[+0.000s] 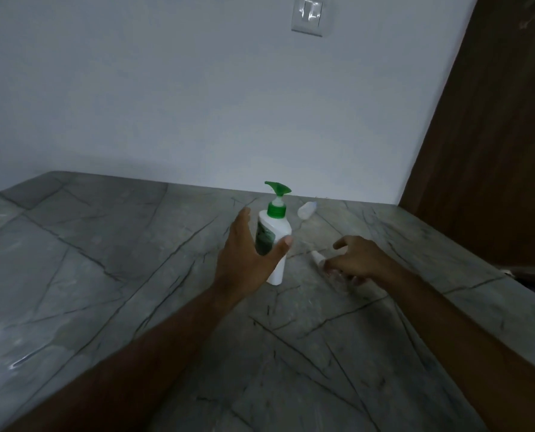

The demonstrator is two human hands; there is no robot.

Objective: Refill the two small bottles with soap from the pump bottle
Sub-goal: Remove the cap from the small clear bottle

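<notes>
A: Toward the far edge of the grey stone counter (110, 244), near its right corner, what stands there?

B: The pump bottle (274, 241), white with a green pump head and a dark green label; it stands upright but leans a little, its base on the counter

A: And the left hand (247, 254)?

B: It is spread wide about the pump bottle's body; the thumb tip lies against the right side of the bottle, the fingers reach up along the left side; whether the fingers truly press the bottle I cannot tell

A: Where are the small bottles?

B: One small bottle (306, 210) lies on its side just behind the pump bottle, nearer the far edge by the white wall (166, 104), apart from both hands; the other small bottle (317, 258) lies on its side to the right of the pump bottle, white cap pointing left, its clear body under the right hand (356, 260)

A: Does the right hand hold it?

B: The fingers curl down over the clear body and seem to touch it; the picture is blurred there, so a firm grip I cannot confirm; the forefinger sticks out to the left above the cap

A: Anything else?

B: A light switch (311, 14) on the wall above, and a brown wooden panel (493, 135) at the counter's right edge
</notes>
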